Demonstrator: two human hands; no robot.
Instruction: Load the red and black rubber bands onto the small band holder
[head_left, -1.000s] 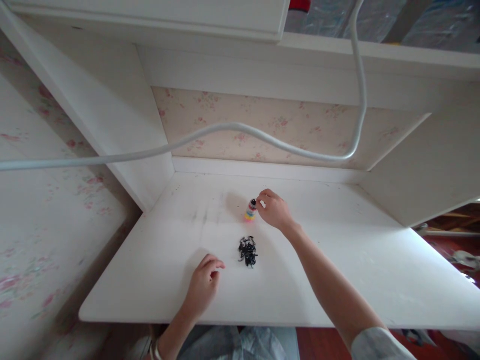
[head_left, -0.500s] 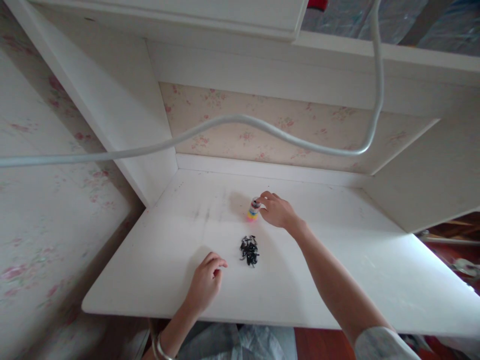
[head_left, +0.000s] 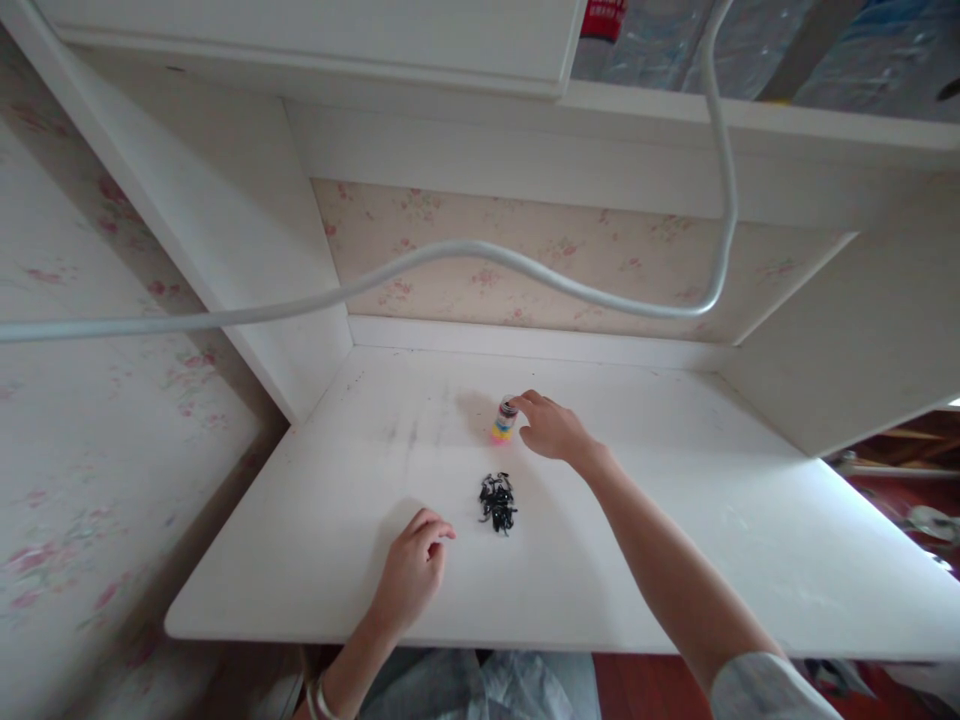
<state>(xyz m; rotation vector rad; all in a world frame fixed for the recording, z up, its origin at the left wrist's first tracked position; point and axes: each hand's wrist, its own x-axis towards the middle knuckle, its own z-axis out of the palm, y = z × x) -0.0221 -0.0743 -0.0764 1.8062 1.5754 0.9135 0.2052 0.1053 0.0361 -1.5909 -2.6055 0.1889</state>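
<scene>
A small clear jar (head_left: 504,420) with pink, yellow and blue colours stands upright toward the back of the white desk. My right hand (head_left: 553,428) reaches to it from the right, the index fingertip at the jar's mouth and the thumb apart from it. Something small and dark shows at that mouth, partly hidden by the finger. Nearer to me lies a loose heap of small, shiny black strips or bands (head_left: 497,503). To the left of this heap my left hand (head_left: 412,565) rests on the desk, fingers loosely bent, with nothing visible in it.
The white desk (head_left: 300,560) has a side panel (head_left: 247,250) on the left and another (head_left: 862,330) on the right. A pale bent tube (head_left: 480,250) crosses the view above. Overhead, a shelf holds a red-labelled item (head_left: 602,17) and clear plastic.
My right index finger has straightened somewhat at the jar's mouth, and the thumb sits slightly lower. The view has tilted a little upward. My left hand and the black heap stay put.
</scene>
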